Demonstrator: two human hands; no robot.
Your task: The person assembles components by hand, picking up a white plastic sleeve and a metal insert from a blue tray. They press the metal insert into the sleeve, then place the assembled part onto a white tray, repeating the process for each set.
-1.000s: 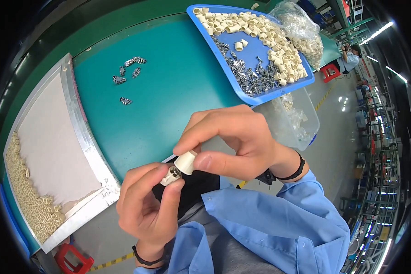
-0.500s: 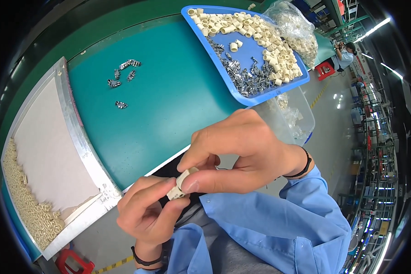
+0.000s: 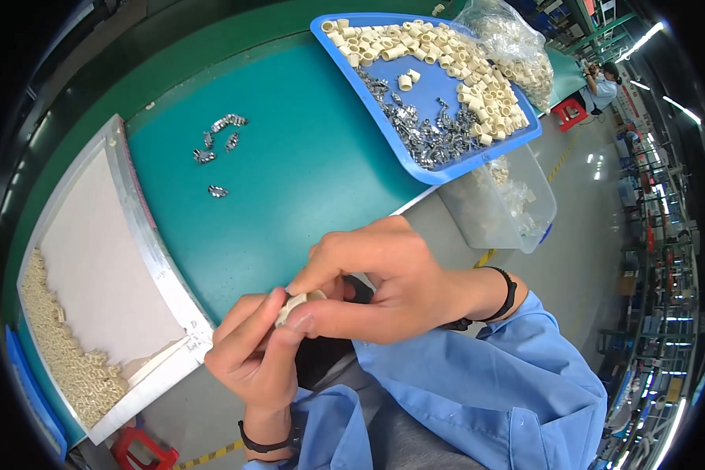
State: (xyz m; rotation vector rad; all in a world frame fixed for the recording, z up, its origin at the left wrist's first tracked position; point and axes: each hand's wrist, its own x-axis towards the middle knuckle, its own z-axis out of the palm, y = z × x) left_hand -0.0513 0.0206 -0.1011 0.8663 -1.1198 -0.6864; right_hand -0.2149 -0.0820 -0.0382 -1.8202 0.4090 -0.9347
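Just off the near edge of the green tabletop, both hands meet at one small cream-coloured part. My left hand (image 3: 251,356) pinches its lower end, a small block (image 3: 285,315), between thumb and fingers. The thumb and forefinger of my right hand (image 3: 392,286) close on the upper end, a short cream sleeve (image 3: 316,296) with an open round mouth. Fingers cover much of both pieces, so how far one sits inside the other is hidden. Beyond my hands, several small shiny metal clips (image 3: 229,122) lie on the green tabletop (image 3: 290,180).
At the far right a blue tray (image 3: 395,149) holds cream sleeves (image 3: 489,106) and metal clips (image 3: 423,129). Behind it sits a clear bag (image 3: 517,39); below, a translucent bin (image 3: 486,223). A metal-edged tray (image 3: 160,270) on the left holds small cream pieces (image 3: 74,372). A person (image 3: 601,90) sits far right.
My right hand has come slightly left and lower, closer to my left. The fingers now cover more of the cream part. The whole view has shifted a little.
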